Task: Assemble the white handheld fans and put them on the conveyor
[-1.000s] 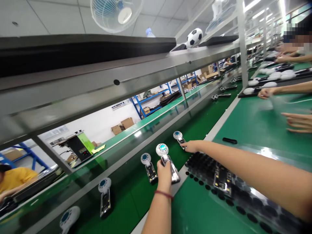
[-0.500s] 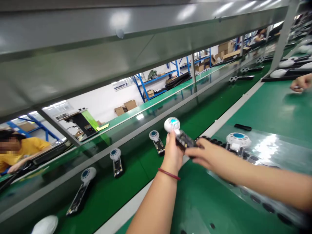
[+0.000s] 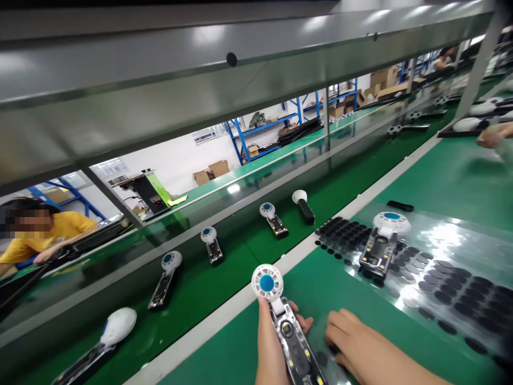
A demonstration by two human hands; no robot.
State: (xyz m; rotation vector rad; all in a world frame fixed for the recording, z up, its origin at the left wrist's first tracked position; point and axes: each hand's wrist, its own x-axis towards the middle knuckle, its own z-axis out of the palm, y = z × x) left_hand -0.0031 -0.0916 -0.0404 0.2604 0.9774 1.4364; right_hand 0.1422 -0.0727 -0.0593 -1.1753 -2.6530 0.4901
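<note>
My left hand (image 3: 269,342) is closed around the handle of a handheld device (image 3: 302,347), at the near edge of the table. The device has a round white vented head with a blue disc in its middle, and an open handle showing a circuit board under clear plastic. Just right of it, my right hand (image 3: 356,345) rests low over the table with curled fingers. Whatever its fingertips pinch is hidden. A similar device (image 3: 380,248) lies on a clear sheet (image 3: 425,235) covered with black round stickers (image 3: 452,286).
Several similar devices lie along the green conveyor belt (image 3: 236,278). A small black strip (image 3: 401,206) lies beyond the sheet. At the far right is another person's hand (image 3: 491,138) by dark trays. Across the belt sits a person in yellow (image 3: 72,227). A metal shelf (image 3: 168,107) hangs overhead.
Both hands have come back from over the belt to the near table, and my right hand has left the device. A device with a black handle now shows on the belt where they were.
</note>
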